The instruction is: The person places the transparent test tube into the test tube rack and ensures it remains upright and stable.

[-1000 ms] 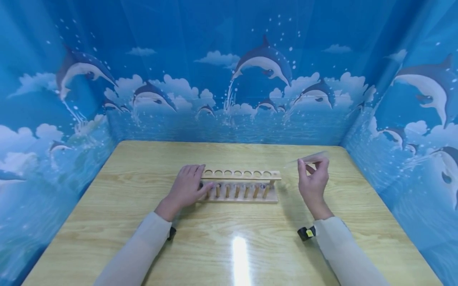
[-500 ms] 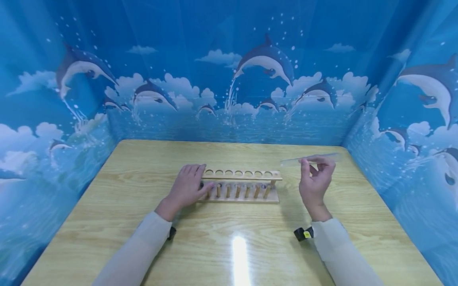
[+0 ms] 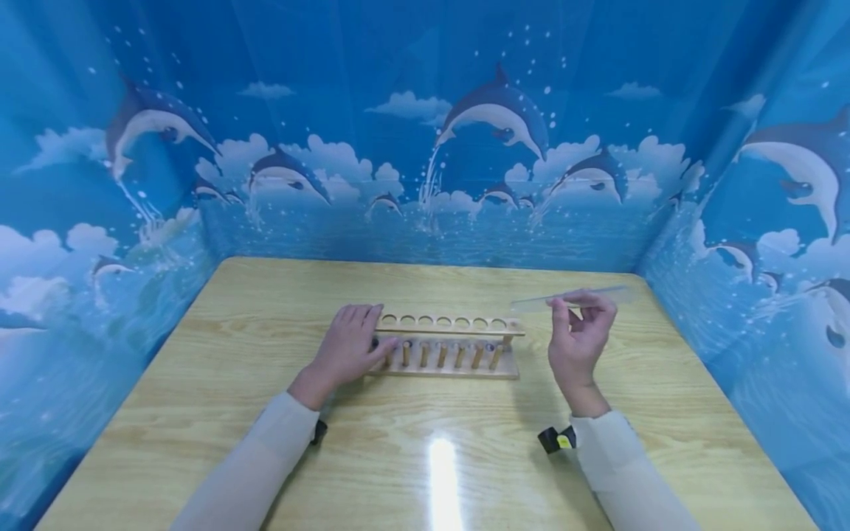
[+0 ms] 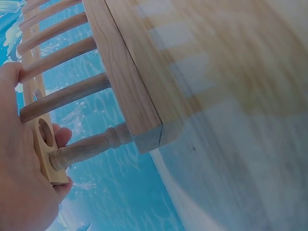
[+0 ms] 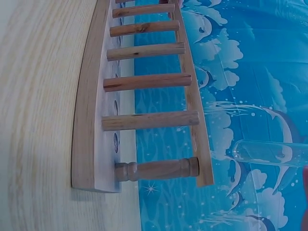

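A wooden test tube rack (image 3: 445, 373) stands upright on the table, with a row of round holes in its top bar and short pegs below. My left hand (image 3: 345, 345) grips the rack's left end; in the left wrist view the hand (image 4: 24, 163) has fingertips showing behind the top bar. Right of the rack and raised off the table, my right hand (image 3: 579, 346) pinches a clear glass test tube (image 3: 531, 303). The tube lies nearly level, its left end close to the rack's right end. In the right wrist view the tube's rounded end (image 5: 260, 152) is apart from the rack.
The wood-grain table (image 3: 372, 457) carries the rack and reflects a bright light strip near the front. A blue dolphin-printed curtain (image 3: 372, 147) encloses the back and both sides. Black wrist cameras sit under both cuffs.
My right hand has first shifted slightly right, then back left, and the test tube has turned from tilted to nearly level. The left hand and rack have stayed in place.
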The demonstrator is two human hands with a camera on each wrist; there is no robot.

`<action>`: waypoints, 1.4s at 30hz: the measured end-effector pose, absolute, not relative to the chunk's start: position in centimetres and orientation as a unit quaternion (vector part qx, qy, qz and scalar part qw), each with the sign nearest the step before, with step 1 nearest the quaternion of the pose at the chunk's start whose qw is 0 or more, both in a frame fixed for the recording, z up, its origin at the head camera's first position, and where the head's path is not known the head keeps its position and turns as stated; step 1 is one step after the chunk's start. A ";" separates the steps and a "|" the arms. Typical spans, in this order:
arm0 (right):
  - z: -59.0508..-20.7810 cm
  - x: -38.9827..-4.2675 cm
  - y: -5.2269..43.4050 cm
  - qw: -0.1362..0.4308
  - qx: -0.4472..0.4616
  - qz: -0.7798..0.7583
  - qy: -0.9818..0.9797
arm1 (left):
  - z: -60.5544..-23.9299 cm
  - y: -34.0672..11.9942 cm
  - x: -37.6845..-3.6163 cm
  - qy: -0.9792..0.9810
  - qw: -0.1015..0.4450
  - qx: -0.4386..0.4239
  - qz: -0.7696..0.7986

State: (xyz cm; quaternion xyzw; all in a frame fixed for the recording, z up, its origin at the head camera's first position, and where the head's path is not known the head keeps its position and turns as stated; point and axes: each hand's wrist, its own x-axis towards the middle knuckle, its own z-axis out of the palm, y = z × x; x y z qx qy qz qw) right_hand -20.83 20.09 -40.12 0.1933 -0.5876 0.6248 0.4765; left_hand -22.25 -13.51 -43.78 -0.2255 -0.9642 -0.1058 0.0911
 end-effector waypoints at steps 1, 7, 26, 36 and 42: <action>-40.1 -20.8 20.0 0.475 0.195 0.623 -0.590 | -43.8 -13.5 -22.3 -0.964 0.092 -0.226 -0.105; -40.0 -20.9 19.8 0.463 0.204 0.609 -0.611 | -43.9 -13.6 -22.2 -0.965 0.087 -0.227 -0.102; -39.3 -22.0 19.6 0.395 0.208 0.505 -0.739 | -43.9 -13.5 -22.2 -0.964 0.093 -0.225 -0.107; -39.4 -22.4 19.6 0.357 0.208 0.485 -0.771 | -43.8 -13.4 -22.2 -0.964 0.094 -0.226 -0.104; -38.6 -21.8 18.9 0.338 0.194 0.475 -0.789 | -43.9 -13.5 -22.3 -0.965 0.092 -0.225 -0.102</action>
